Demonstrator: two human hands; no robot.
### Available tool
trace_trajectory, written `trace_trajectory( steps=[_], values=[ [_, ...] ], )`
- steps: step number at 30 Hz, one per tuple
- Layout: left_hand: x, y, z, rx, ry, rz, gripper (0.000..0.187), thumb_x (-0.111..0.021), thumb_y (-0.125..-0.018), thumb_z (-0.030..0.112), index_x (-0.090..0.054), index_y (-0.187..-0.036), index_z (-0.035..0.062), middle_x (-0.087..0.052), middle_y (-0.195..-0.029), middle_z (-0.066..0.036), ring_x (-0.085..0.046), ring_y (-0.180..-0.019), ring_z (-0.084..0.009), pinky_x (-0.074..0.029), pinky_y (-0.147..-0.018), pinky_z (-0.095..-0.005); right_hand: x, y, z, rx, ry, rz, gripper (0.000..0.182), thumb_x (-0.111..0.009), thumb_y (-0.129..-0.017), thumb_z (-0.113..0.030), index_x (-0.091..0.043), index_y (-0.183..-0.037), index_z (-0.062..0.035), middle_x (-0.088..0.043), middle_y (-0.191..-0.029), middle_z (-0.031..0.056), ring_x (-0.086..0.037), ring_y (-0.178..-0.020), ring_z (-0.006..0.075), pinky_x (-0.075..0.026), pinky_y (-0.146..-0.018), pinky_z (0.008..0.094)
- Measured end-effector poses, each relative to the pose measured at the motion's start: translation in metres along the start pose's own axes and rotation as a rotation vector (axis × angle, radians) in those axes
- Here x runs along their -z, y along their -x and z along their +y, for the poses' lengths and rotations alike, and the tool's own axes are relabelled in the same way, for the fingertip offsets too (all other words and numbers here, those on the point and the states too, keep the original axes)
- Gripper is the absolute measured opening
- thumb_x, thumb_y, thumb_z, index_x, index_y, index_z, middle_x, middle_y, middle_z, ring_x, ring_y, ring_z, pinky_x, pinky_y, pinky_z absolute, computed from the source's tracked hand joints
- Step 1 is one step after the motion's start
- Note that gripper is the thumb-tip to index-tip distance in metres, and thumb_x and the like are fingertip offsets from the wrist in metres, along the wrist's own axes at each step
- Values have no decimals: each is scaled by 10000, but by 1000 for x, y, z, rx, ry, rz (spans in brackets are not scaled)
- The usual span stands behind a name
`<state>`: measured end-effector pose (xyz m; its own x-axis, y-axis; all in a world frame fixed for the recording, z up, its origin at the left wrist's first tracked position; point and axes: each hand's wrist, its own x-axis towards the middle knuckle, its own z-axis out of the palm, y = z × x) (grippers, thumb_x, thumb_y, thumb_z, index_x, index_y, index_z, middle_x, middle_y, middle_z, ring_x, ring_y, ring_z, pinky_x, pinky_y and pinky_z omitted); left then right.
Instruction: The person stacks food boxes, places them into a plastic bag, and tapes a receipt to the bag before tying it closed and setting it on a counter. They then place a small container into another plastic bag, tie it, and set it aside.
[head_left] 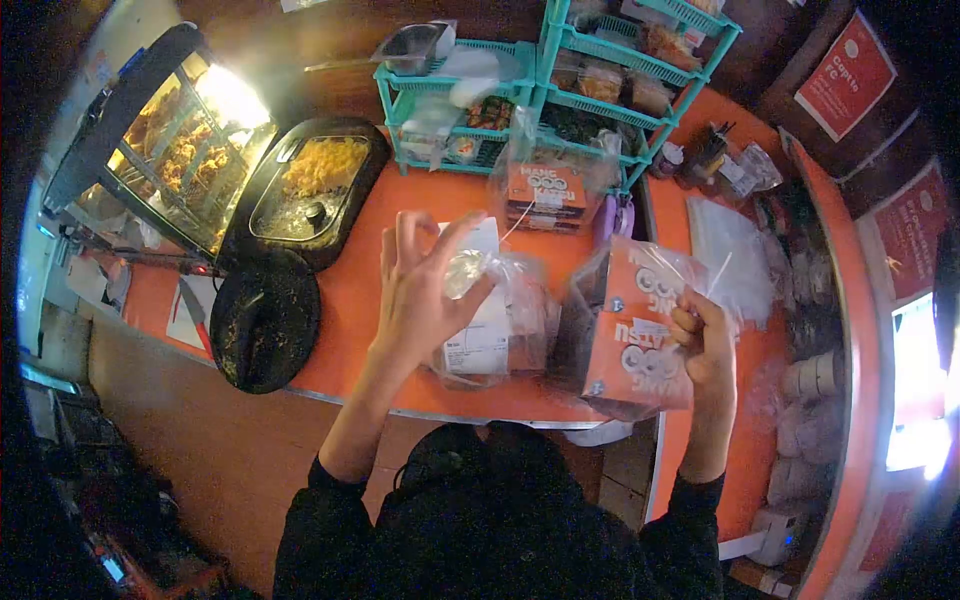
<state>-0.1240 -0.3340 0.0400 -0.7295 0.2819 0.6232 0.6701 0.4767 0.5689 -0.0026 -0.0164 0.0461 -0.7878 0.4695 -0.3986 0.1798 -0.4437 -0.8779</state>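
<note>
My right hand point(705, 335) is closed on the side of a clear plastic bag point(640, 408) that wraps orange printed food boxes point(636, 340); the boxes are tilted, their lettering upside down from here. My left hand point(425, 280) is raised with its fingers curved and apart, over another clear plastic bag point(535, 320). A white printed receipt point(478, 345) lies against that bag, partly covered by my left hand. Behind them stands a third bagged orange box point(545, 190) with a white tie at its front.
A lit food warmer point(185, 150) stands at the left, beside a tray of yellow food point(315, 180). A black round pan point(265, 320) and a red-handled knife point(195, 312) are near the counter edge. Teal racks point(455, 85) line the back. Flat plastic bags point(728, 255) lie right.
</note>
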Motion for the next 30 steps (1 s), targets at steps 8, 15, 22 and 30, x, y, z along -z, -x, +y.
trace_trajectory(
  steps=[8,15,22,30],
  values=[
    [12,-34,-28,838,831,-773,220,-532,-902,167,-564,-712,61,-322,-517,85,-268,-433,-30,-209,-426,-223,0,-30,0,-1,-22,-230,222,-513,-931,-174,-472,-731,-86,-341,-564,-54,-278,-457,51,-204,-422,220],
    [22,-51,1,976,907,-418,269,-537,-916,224,-628,-825,-12,-257,-487,105,-192,-418,-22,-129,-431,-238,14,-39,9,-70,-110,-354,208,-517,-935,-175,-494,-759,-66,-361,-573,-37,-291,-468,63,-224,-438,238],
    [3,-61,64,830,724,-401,274,-499,-949,244,-614,-858,13,-243,-507,113,-205,-415,-22,-177,-420,-222,12,-38,12,-60,-139,-370,219,-504,-941,-172,-484,-750,-65,-367,-584,-38,-300,-488,66,-232,-453,241],
    [-5,-43,64,805,768,-216,291,-485,-960,230,-637,-861,3,-273,-511,112,-195,-426,-8,-146,-412,-215,3,-36,14,-39,-189,-349,220,-482,-956,-164,-471,-769,-48,-307,-573,-56,-248,-488,47,-196,-441,220]
  ],
)
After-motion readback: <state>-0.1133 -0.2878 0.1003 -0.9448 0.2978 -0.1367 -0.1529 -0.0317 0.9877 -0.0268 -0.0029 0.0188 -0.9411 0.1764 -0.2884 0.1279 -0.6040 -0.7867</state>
